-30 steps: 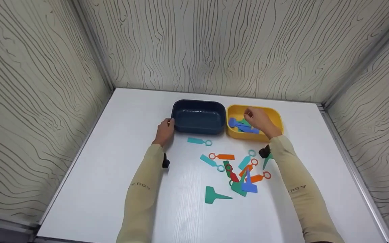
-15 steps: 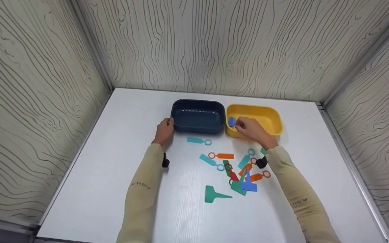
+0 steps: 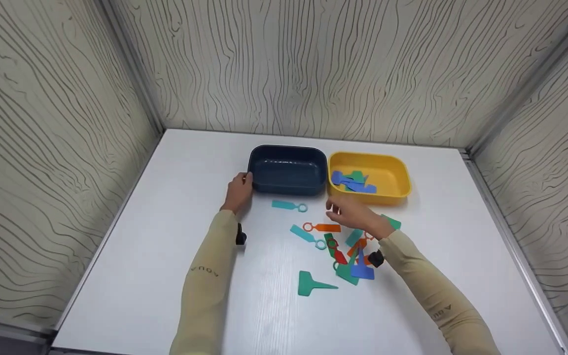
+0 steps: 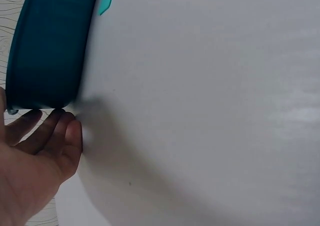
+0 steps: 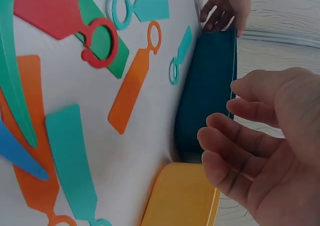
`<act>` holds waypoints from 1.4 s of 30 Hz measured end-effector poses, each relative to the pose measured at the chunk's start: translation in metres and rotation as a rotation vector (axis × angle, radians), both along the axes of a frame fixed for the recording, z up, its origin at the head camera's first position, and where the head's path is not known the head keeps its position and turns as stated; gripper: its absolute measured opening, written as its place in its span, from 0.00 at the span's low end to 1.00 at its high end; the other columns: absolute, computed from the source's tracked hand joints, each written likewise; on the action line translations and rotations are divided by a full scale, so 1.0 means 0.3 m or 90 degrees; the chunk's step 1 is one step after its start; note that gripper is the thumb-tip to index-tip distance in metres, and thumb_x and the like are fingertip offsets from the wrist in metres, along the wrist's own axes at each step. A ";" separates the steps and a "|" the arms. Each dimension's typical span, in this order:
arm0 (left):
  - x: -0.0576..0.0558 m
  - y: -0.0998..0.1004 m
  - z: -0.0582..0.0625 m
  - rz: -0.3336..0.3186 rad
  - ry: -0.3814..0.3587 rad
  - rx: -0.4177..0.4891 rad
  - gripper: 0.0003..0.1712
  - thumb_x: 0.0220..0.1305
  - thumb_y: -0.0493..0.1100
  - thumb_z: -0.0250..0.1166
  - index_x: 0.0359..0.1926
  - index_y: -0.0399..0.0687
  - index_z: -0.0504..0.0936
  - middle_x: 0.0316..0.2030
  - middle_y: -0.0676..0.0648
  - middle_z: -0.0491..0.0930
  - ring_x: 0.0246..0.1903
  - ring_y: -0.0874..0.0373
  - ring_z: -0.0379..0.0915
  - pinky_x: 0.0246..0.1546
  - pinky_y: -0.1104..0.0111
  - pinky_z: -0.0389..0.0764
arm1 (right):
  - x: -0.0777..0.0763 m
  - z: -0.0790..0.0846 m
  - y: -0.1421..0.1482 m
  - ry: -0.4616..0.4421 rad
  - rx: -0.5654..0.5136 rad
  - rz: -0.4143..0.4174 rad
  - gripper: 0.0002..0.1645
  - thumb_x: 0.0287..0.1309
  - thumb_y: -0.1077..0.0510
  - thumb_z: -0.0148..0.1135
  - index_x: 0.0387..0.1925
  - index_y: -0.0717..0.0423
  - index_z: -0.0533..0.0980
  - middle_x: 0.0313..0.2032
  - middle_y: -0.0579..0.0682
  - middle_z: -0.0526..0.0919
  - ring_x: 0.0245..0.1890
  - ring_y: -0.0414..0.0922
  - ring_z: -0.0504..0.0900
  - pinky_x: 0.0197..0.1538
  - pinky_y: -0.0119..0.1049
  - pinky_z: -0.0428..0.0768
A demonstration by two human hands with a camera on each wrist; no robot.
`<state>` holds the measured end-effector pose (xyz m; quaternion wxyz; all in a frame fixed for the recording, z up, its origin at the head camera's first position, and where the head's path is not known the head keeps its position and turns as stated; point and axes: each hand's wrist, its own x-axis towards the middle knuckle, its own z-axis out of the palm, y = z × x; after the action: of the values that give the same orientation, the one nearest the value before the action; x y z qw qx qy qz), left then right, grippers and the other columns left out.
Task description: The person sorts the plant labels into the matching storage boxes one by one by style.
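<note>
My left hand [image 3: 238, 192] rests its fingertips against the left end of a dark blue bin [image 3: 289, 189]; the left wrist view shows the fingers [image 4: 49, 128] loosely bent at the bin's end wall. In front of a yellow bin [image 3: 387, 178], my right hand [image 3: 354, 215] hovers over the table, fingers loosely curled and nothing between them. Below and around it lie plastic tags with ring ends: an orange tag [image 3: 328, 228], a turquoise tag [image 3: 303, 233] and a red tag [image 3: 339, 257]. T-shaped plant labels lie there too, including a blue label [image 3: 363, 271] and a green label [image 3: 306, 284].
The two bins stand side by side at the back of the white table [image 3: 141, 276]. Several blue and green labels [image 3: 362, 187] lie inside the yellow bin. Another turquoise tag [image 3: 284, 204] sits in front of the blue bin. Patterned panels [image 3: 294, 74] enclose the table.
My right hand has moved from over the yellow bin toward me, to the table in front of it, uncovering the labels inside. The left hand has stayed at the blue bin.
</note>
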<state>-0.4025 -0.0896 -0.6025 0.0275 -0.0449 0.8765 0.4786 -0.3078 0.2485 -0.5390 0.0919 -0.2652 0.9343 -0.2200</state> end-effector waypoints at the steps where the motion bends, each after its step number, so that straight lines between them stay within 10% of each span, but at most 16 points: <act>1: -0.001 0.000 -0.002 -0.001 -0.001 0.000 0.31 0.76 0.59 0.41 0.64 0.42 0.71 0.58 0.40 0.77 0.60 0.47 0.72 0.63 0.55 0.71 | 0.008 -0.003 -0.009 0.002 0.006 0.006 0.12 0.66 0.53 0.61 0.46 0.56 0.78 0.38 0.48 0.83 0.35 0.43 0.78 0.41 0.36 0.80; 23: 0.002 -0.001 -0.005 -0.008 0.004 0.006 0.32 0.76 0.60 0.41 0.64 0.41 0.71 0.59 0.39 0.76 0.61 0.47 0.72 0.63 0.55 0.71 | 0.213 -0.051 -0.117 -0.053 0.046 0.127 0.18 0.67 0.48 0.59 0.52 0.53 0.77 0.45 0.50 0.82 0.44 0.46 0.81 0.50 0.41 0.81; 42: 0.005 -0.003 -0.002 -0.007 -0.001 -0.001 0.32 0.76 0.61 0.39 0.64 0.42 0.71 0.59 0.40 0.76 0.62 0.47 0.71 0.65 0.55 0.69 | 0.377 -0.109 -0.207 -0.053 0.155 0.262 0.35 0.53 0.29 0.64 0.58 0.40 0.72 0.43 0.43 0.72 0.38 0.36 0.69 0.36 0.24 0.71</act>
<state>-0.4010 -0.0904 -0.6031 0.0310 -0.0406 0.8770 0.4778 -0.1946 0.1865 -0.5716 0.2043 -0.4278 0.8756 -0.0928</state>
